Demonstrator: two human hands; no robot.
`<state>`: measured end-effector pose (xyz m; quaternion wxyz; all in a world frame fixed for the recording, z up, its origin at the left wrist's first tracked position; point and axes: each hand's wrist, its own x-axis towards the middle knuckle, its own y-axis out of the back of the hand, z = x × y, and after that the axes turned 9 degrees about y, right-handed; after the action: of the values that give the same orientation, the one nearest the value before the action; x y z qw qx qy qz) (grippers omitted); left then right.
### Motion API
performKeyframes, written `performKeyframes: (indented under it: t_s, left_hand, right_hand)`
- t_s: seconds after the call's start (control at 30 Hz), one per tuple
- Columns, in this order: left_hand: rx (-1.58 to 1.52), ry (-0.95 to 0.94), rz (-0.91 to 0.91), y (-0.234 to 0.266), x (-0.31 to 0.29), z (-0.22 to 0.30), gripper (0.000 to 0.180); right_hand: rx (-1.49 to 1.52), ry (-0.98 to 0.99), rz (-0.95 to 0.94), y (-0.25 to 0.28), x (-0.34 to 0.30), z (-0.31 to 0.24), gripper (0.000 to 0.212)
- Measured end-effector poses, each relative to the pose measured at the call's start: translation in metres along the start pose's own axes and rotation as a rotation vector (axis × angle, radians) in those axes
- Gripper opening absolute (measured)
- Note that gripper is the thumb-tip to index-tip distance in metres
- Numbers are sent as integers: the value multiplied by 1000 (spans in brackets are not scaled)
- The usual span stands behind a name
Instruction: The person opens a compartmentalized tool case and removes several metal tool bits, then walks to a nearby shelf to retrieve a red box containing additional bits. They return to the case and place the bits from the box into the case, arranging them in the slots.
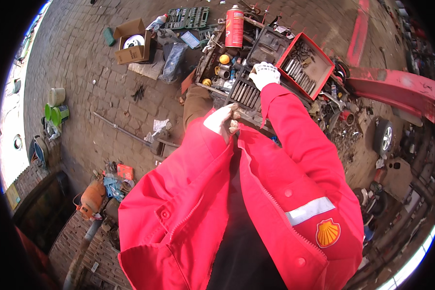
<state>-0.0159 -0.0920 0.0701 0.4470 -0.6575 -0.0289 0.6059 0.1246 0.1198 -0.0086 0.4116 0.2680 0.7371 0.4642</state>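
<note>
My right hand (266, 75), in a white glove, reaches over a black tool case (267, 44) between its lid and a red box (306, 65). Its fingers are curled down, and what they grip, if anything, is hidden. A row of metal rods or bits (245, 94) lies in the case's lower half, just left of that hand. Nearer to me, my left hand (222, 121), also gloved with soiled fingertips, is closed beside the case's near left corner. I cannot make out what is in it. More metal bits fill part of the red box.
A red spray can (234, 28) stands behind the case. Loose parts and a yellow-orange round piece (224, 59) crowd the bench. At left on the brick floor are a cardboard box (132, 43) and a green socket set (187, 18). A red steel beam (396, 87) extends at right.
</note>
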Motion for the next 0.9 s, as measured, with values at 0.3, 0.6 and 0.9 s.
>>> performKeyframes:
  t_s: [0.3,0.6,0.9]
  left_hand:
    - [28,25,-98,4,6,3,37]
    - [72,-29,-84,1,6,-3,39]
    - [72,-11,4,-8,7,-2,33]
  right_hand:
    - [-97,34,-30,7,0,0,28]
    - [71,0,109,19,-9,7,34]
    - [871,32,239,-2,-44,62,28]
